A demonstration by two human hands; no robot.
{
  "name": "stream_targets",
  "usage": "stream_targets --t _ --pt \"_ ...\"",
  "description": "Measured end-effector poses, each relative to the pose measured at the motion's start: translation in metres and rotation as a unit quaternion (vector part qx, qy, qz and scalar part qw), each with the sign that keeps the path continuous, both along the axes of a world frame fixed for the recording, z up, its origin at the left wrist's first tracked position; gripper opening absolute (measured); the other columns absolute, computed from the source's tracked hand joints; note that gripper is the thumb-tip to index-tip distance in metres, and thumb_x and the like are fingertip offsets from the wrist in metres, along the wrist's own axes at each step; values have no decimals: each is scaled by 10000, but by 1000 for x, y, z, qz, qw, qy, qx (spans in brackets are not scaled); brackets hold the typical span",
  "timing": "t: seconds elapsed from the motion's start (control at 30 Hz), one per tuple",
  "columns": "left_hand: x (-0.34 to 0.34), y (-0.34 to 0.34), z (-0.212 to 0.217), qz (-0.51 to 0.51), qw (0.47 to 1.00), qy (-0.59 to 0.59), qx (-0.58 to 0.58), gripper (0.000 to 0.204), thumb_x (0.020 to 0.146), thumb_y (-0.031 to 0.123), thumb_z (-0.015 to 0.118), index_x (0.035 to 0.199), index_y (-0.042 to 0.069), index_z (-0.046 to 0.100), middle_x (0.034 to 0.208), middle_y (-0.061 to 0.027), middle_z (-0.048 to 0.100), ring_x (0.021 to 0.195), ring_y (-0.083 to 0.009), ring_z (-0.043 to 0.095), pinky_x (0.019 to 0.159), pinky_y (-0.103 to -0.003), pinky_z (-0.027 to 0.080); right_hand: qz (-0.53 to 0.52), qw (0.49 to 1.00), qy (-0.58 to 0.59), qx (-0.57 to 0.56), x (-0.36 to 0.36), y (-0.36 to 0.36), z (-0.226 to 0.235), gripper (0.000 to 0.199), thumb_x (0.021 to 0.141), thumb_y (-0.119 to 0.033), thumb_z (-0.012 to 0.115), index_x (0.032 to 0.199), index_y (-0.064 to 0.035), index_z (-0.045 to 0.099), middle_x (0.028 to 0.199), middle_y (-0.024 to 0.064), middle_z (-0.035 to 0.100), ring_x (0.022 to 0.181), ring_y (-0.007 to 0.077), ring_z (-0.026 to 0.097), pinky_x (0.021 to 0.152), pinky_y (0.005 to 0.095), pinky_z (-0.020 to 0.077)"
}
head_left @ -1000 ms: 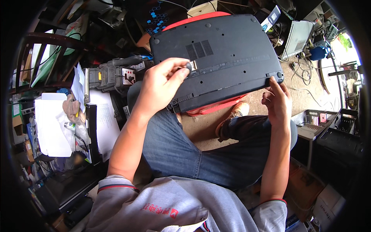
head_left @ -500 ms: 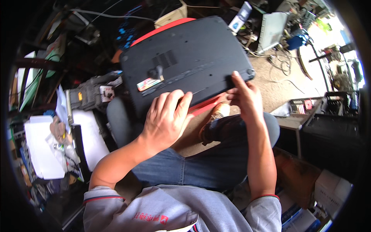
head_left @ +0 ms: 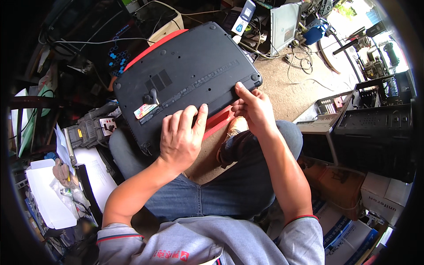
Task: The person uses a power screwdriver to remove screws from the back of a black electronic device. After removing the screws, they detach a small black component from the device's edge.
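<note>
Gripping laptop point(head_left: 187, 70): right hand point(head_left: 256, 109); carton point(head_left: 385, 194), contents hidden.

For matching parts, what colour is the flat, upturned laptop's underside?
The underside is black, best seen in the head view.

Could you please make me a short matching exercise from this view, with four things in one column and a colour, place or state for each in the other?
Column one
1. laptop
2. left hand
3. right hand
4. jeans

Column two
A. thumb on top, close to a corner of the black casing
B. blue, covering the person's legs
C. fingers at the near edge of the casing, around its middle
D. underside facing up

Right pairs: 1-D, 2-C, 3-A, 4-B
</note>
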State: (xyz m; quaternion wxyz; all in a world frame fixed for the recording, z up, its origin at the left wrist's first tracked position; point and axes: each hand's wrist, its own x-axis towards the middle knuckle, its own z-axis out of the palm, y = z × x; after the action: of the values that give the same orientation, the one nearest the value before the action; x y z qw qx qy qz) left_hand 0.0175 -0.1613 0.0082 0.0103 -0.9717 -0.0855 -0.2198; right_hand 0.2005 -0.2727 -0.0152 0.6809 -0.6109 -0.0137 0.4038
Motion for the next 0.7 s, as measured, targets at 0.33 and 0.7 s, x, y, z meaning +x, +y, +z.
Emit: stream_targets --t 0.33,0.7 --pt "3 -5 -6 10 1000 -26 -4 390 810 75 632 1199 46 623 1056 -79 556 914 -233 544 780 -360 427 -95 991 -88 20 12 1 5 526 827 -144 725 1246 39 465 874 60 580 605 97 566 500 229 503" --pt "5 -8 -7 26 1000 -8 -14 426 836 112 528 1250 24 573 1112 -85 538 978 -253 535 828 -371 429 -8 997 -73 -23 27 12 15 329 805 -87 726 1055 44 557 886 87 643 695 157 637 565 262 537"
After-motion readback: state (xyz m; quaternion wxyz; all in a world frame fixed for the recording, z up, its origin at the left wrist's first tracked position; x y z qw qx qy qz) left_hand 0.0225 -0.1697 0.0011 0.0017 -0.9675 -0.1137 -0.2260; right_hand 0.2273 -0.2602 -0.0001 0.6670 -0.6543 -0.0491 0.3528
